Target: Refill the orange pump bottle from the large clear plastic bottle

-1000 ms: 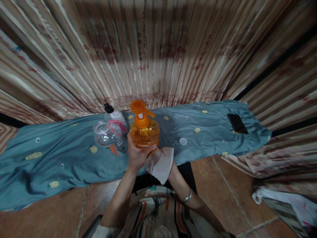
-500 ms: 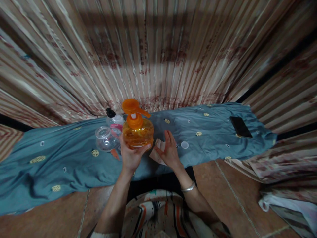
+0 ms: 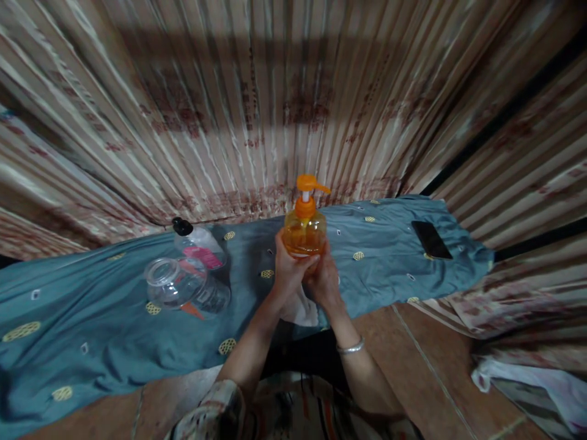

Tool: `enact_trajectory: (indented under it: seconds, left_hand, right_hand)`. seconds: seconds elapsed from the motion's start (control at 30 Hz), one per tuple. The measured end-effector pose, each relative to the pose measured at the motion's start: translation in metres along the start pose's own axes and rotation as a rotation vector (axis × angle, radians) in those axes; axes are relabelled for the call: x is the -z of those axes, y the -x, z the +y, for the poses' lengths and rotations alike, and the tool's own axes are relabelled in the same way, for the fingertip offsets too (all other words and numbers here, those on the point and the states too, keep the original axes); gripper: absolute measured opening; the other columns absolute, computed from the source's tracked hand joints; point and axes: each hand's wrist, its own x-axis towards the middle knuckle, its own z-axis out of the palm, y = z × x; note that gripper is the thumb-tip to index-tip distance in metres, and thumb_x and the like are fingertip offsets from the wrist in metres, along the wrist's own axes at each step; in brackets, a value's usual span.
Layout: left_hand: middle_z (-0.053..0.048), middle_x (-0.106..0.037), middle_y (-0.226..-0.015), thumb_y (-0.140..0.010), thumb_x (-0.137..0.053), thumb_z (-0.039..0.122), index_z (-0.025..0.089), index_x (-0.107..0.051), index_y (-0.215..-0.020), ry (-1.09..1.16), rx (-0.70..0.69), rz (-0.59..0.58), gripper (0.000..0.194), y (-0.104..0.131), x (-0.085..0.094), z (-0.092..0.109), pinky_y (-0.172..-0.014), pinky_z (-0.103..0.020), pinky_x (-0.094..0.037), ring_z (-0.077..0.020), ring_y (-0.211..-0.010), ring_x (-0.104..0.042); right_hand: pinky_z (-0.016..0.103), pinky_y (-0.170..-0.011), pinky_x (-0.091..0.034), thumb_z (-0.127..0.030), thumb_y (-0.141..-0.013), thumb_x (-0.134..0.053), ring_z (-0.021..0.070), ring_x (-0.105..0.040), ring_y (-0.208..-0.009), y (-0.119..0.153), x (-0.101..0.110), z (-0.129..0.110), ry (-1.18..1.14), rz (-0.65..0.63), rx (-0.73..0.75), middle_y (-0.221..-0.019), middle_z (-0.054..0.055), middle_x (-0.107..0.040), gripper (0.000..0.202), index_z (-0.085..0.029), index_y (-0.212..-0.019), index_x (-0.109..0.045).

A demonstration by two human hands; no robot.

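Note:
An orange pump bottle (image 3: 305, 235) with amber liquid is held upright above the cloth-covered surface, its spout pointing right. My left hand (image 3: 291, 269) is wrapped round its left side, the thumb across the front near the base. On the right side my right hand (image 3: 323, 278) grips the lower part of the same bottle. Beneath the hands lies a pale crumpled cloth or tissue (image 3: 300, 310), partly hidden by them.
To the left, a clear wide-mouthed container (image 3: 167, 284) lies near a clear bottle with a black top and pink label (image 3: 199, 244). A black phone (image 3: 431, 239) rests at the right on the blue patterned cloth (image 3: 114, 311). Striped curtains hang behind.
The orange bottle has moved right. My right hand has left the pale cloth and closed on the bottle beside my left hand. The view has shifted a little.

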Motion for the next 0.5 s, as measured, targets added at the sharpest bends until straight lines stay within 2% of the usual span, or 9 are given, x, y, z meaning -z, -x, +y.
enact_trajectory:
  seconds: [0.13,0.27,0.5]
  left_hand:
    - [-0.012,-0.071,-0.141,-0.101,-0.076,0.048,0.021,-0.065,-0.144,0.007,0.023,-0.081,0.052,-0.021,-0.044,-0.021,-0.104,-0.054,-0.064,-0.0284,-0.121,-0.073]
    - [-0.013,-0.07,-0.144,-0.102,-0.075,0.048,0.021,-0.065,-0.145,-0.009,0.033,-0.146,0.051,-0.041,-0.081,-0.039,-0.106,-0.055,-0.063,-0.0292,-0.124,-0.072]
    - [-0.014,-0.068,-0.149,-0.101,-0.075,0.047,0.021,-0.066,-0.145,-0.049,0.0,-0.232,0.052,-0.061,-0.125,-0.064,-0.108,-0.057,-0.062,-0.0309,-0.13,-0.07]
  right_hand:
    - [0.056,-0.095,-0.069,-0.028,-0.086,-0.064,0.0424,-0.083,-0.115,-0.031,0.019,0.039,0.069,-0.002,-0.129,-0.137,0.028,-0.079,0.104,-0.005,-0.176,-0.018]
    - [0.051,-0.089,-0.07,-0.031,-0.076,-0.071,0.0429,-0.085,-0.107,-0.064,0.041,0.074,0.11,-0.074,-0.233,-0.127,0.022,-0.085,0.113,-0.009,-0.176,-0.023]
    - [0.049,-0.087,-0.071,-0.037,-0.075,-0.069,0.0421,-0.085,-0.106,-0.096,0.062,0.117,0.125,-0.099,-0.256,-0.127,0.02,-0.085,0.105,-0.011,-0.169,-0.033]
